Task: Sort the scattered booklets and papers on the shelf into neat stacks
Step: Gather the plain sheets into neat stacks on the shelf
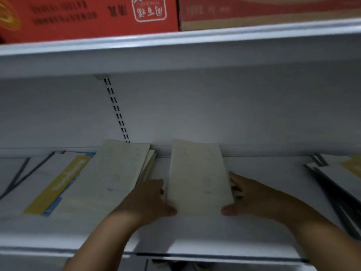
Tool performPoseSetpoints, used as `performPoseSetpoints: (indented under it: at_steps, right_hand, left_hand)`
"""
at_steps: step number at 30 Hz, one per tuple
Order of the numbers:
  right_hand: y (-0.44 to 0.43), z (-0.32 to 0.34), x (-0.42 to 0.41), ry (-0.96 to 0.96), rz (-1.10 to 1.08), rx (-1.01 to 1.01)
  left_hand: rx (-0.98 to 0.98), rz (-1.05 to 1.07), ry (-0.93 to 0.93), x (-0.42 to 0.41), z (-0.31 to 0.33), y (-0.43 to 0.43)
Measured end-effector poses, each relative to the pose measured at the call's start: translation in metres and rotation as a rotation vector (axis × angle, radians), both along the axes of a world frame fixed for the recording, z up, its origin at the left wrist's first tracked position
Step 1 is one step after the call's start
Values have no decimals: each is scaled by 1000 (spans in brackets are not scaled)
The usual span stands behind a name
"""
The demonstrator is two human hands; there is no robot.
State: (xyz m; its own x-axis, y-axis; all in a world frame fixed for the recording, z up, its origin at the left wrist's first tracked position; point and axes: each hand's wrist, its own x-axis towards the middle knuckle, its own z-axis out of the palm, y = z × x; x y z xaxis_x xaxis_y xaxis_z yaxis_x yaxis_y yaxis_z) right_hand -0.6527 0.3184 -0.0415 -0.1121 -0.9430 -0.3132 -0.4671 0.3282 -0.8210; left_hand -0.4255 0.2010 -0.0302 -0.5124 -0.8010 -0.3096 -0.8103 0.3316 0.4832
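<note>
Right now both hands are gripping a pale cream rectangular booklet (197, 177) at the middle of the white metal shelf (195, 235) — the left hand (150, 200) pinching its left edge, the right hand (252, 196) its right edge, thumbs at the near corners. Just beside it on the left, a loose pile of similar cream booklets (121, 165) is lying over white papers with a yellow band (58, 182).

A red carton with a white emblem (88, 18) touches a red-and-tan carton (269, 10) on the upper shelf (195, 49); a slotted upright (117, 112) runs down the white back panel (234, 110).
</note>
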Motion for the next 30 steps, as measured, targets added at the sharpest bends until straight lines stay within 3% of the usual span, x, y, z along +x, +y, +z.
performPoseSetpoints:
  at_steps: [2, 4, 7, 10, 13, 15, 18, 21, 25, 30]
  right_hand:
    - [0, 19, 3, 27, -172, -79]
    - [-2, 39, 22, -102, -241, -221]
    - [-10, 49, 72, -345, -67, -293]
    - [-18, 27, 124, -392, 92, -190]
    - [-33, 0, 163, -278, 110, -98]
    - [-47, -7, 179, -244, 42, -73]
    - [-76, -14, 194, -439, -162, -96]
    - [-103, -22, 209, -589, -357, -93]
    - [-122, -22, 221, -540, -530, -97]
    - [-138, -8, 213, -538, -583, 51]
  left_hand:
    - [-158, 142, 161, 18, 21, 2]
    - [-311, 299, 293, 41, 40, -11]
    - [-389, 524, 197, 86, 38, -46]
    - [-279, 633, 61, 120, 19, -65]
    - [-181, 618, 114, 134, 4, -76]
    - [-130, 600, 177, 141, 1, -81]
    - [86, 568, 319, 151, -3, -88]
    - [152, 529, 401, 157, -11, -92]
    - [233, 506, 504, 164, -18, -97]
    - [434, 410, 589, 177, -12, -108]
